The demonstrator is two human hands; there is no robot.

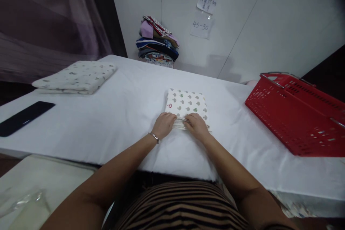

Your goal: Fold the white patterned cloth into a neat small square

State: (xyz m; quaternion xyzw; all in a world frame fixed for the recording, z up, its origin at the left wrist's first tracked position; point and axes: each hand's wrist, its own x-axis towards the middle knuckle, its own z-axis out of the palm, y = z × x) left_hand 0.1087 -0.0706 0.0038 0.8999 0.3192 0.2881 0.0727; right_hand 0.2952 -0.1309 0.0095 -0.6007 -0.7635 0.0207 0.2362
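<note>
A small folded white cloth printed with grey, red and green mushrooms lies in front of me, its stacked layers showing along the near edge. My left hand grips that edge near its left corner, thumb and fingers closed on the layers. Closer to the middle and right of the same edge, my right hand pinches the cloth too. The fingertips of both hands are partly hidden by the fabric. A bracelet circles my left wrist.
The table has a white cover. A larger folded printed cloth and a black phone-like slab lie left. A red basket stands right. Folded textiles are piled by the wall, beside paper signs.
</note>
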